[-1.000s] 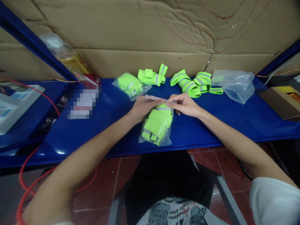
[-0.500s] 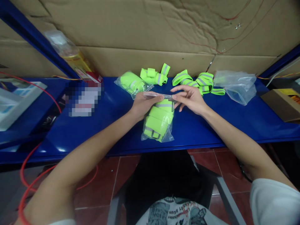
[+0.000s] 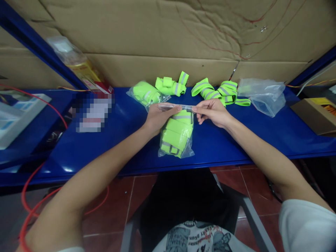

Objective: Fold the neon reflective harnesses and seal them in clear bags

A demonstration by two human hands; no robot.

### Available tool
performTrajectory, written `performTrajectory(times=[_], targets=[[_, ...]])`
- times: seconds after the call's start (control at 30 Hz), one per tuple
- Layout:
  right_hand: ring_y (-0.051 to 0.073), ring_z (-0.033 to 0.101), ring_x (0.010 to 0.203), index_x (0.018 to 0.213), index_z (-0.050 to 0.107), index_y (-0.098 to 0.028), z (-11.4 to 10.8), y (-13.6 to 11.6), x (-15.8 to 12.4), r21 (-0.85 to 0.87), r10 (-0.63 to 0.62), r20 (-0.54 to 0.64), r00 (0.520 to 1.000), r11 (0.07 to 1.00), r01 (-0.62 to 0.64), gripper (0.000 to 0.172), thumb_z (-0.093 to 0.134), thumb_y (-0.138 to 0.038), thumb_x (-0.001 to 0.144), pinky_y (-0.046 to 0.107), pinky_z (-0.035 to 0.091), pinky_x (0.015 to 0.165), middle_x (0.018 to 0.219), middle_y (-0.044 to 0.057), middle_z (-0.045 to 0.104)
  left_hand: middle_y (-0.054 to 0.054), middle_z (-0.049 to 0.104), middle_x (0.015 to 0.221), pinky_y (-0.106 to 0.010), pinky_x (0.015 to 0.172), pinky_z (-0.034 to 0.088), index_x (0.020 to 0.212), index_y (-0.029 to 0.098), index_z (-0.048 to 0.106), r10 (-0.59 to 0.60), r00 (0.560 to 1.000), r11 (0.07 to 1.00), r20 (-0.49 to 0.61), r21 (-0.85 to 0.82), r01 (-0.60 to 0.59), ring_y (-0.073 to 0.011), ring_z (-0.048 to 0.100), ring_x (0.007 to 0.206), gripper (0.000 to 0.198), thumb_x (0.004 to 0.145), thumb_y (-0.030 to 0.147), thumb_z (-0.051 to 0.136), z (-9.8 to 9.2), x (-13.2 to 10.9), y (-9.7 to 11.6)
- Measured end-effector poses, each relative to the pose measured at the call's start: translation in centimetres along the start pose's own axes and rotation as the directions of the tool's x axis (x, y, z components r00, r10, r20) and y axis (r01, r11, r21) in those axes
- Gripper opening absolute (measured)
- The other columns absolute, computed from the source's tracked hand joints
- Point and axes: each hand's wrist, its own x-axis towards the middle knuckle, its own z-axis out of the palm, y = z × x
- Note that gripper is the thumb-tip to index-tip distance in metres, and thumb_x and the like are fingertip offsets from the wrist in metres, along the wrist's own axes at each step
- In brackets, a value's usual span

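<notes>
In the middle of the head view is a clear plastic bag [image 3: 189, 153] with a folded neon-yellow reflective strap [image 3: 177, 131] inside. My left hand [image 3: 159, 117] pinches the top edge of this bag on its left side. At the right end of the same edge, the thumb and fingers of my right hand [image 3: 214, 112] are closed on the plastic. Behind my hands lie another bagged neon strap [image 3: 145, 92], a loosely rolled strap [image 3: 172, 85] and a looser heap of strap [image 3: 220, 92] with grey reflective stripes.
Crumpled clear bags [image 3: 262, 96] lie at the back right of the blue table [image 3: 126, 140]. An open cardboard box [image 3: 313, 115] stands at the far right. A bottle [image 3: 76, 63] leans at the back left, near a red hose [image 3: 25, 196]. Cardboard [image 3: 131, 35] lines the back.
My right hand's fingers, spread before, have drawn in and closed on the right end of the bag's top edge. My left hand keeps its pinch.
</notes>
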Motion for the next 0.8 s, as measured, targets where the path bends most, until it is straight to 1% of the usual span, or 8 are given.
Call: performTrajectory(times=[0.1, 0.17, 0.27, 0.4, 0.47, 0.6, 0.7, 0.8], targets=[[0.016, 0.074, 0.056, 0.079, 0.080, -0.013, -0.25, -0.16, 0.05, 0.034, 0.055, 0.016, 0.998, 0.998, -0.055, 0.045, 0.105, -0.046, 0.061, 0.026, 0.067, 0.049, 0.070, 0.007, 0.078, -0.008, 0.081, 0.085, -0.029, 0.060, 0.061, 0.083, 0.016, 0.083, 0.016, 1.000, 1.000, 0.001, 0.008, -0.016, -0.0181, 0.073, 0.071, 0.036, 0.064, 0.039, 0.103, -0.08, 0.14, -0.24], [0.018, 0.076, 0.059, 0.081, 0.080, -0.013, -0.44, -0.25, 0.08, 0.027, 0.081, 0.028, 0.996, 0.996, -0.082, 0.045, 0.104, -0.045, 0.063, 0.027, 0.067, 0.051, 0.075, 0.008, 0.079, -0.009, 0.082, 0.086, -0.029, 0.061, 0.062, 0.084, 0.016, 0.082, 0.025, 1.000, 0.999, 0.002, 0.021, -0.025, -0.0198, 0.075, 0.073, 0.037, 0.064, 0.040, 0.103, -0.18, 0.25, -0.42], [0.017, 0.075, 0.060, 0.084, 0.081, -0.012, -0.61, -0.21, 0.12, -0.020, 0.047, 0.029, 0.998, 0.999, -0.046, 0.043, 0.103, -0.043, 0.065, 0.026, 0.067, 0.052, 0.073, 0.008, 0.078, -0.010, 0.082, 0.088, -0.030, 0.061, 0.063, 0.085, 0.016, 0.082, 0.007, 1.000, 1.000, 0.005, 0.020, -0.008, -0.0205, 0.076, 0.073, 0.037, 0.065, 0.039, 0.103, -0.33, 0.37, -0.63], [0.014, 0.071, 0.054, 0.080, 0.080, -0.012, -0.51, 0.06, 0.14, -0.066, -0.026, 0.041, 0.999, 0.997, 0.028, 0.041, 0.102, -0.044, 0.068, 0.026, 0.067, 0.053, 0.065, 0.005, 0.074, -0.011, 0.082, 0.086, -0.033, 0.060, 0.064, 0.086, 0.016, 0.083, -0.066, 0.998, 0.998, 0.023, -0.011, 0.066, -0.0213, 0.075, 0.070, 0.038, 0.063, 0.038, 0.104, -0.34, 0.39, -0.64], [0.014, 0.071, 0.054, 0.080, 0.079, -0.012, -0.40, 0.16, 0.13, -0.072, -0.015, 0.047, 0.999, 0.997, 0.018, 0.041, 0.102, -0.045, 0.068, 0.026, 0.067, 0.053, 0.064, 0.004, 0.074, -0.011, 0.082, 0.085, -0.033, 0.059, 0.063, 0.084, 0.016, 0.083, -0.080, 0.996, 0.997, 0.030, -0.019, 0.080, -0.0213, 0.075, 0.069, 0.038, 0.062, 0.038, 0.104, -0.29, 0.32, -0.61], [0.017, 0.074, 0.058, 0.084, 0.081, -0.012, -0.25, 0.31, 0.08, -0.092, 0.039, 0.061, 0.997, 0.995, -0.033, 0.045, 0.101, -0.049, 0.068, 0.027, 0.067, 0.051, 0.069, 0.006, 0.076, -0.010, 0.081, 0.082, -0.034, 0.061, 0.063, 0.082, 0.016, 0.082, -0.074, 0.995, 0.997, 0.063, -0.001, 0.074, -0.0215, 0.074, 0.068, 0.037, 0.063, 0.040, 0.104, -0.17, -0.01, -0.64], [0.014, 0.071, 0.055, 0.083, 0.080, -0.013, -0.31, 0.38, 0.10, -0.113, 0.025, 0.120, 0.992, 0.993, -0.011, 0.045, 0.101, -0.051, 0.069, 0.025, 0.066, 0.051, 0.067, 0.004, 0.075, -0.010, 0.081, 0.082, -0.036, 0.062, 0.063, 0.084, 0.016, 0.083, -0.087, 0.992, 0.996, 0.093, 0.015, 0.086, -0.0219, 0.075, 0.068, 0.036, 0.066, 0.039, 0.104, -0.03, -0.28, -0.63], [0.011, 0.067, 0.051, 0.080, 0.078, -0.013, -0.41, 0.25, 0.15, -0.120, -0.016, 0.153, 0.988, 0.992, 0.035, 0.044, 0.100, -0.050, 0.071, 0.023, 0.064, 0.050, 0.064, 0.002, 0.072, -0.010, 0.081, 0.081, -0.034, 0.060, 0.062, 0.084, 0.017, 0.084, -0.110, 0.989, 0.994, 0.098, -0.004, 0.111, -0.0207, 0.073, 0.065, 0.034, 0.066, 0.039, 0.103, 0.16, -0.42, -0.52]])
